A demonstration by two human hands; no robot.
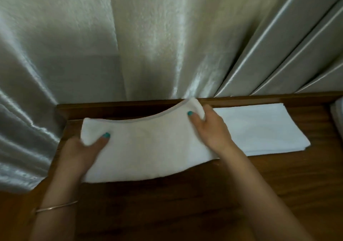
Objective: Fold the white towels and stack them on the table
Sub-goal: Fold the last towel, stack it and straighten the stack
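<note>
From my seat I saw the folded white towel point(148, 148) held across the dark wooden table point(278, 185), its long edge sagging in a shallow curve between the two hands. The left hand point(81, 153) pinched the towel's left end, thumb on top with a teal nail showing and the fingers hidden beneath the cloth. The right hand point(209, 129) gripped the far right corner, thumb curled over the bunched fabric, and that corner sat higher than the left one. Both forearms reached forward from the bottom of the view; a thin bangle point(55, 206) circled the left wrist. Just right of the right hand, partly under the held towel, lay a flat stack of folded towels point(259, 129). A pale curtain point(130, 46) hung behind the table.
</note>
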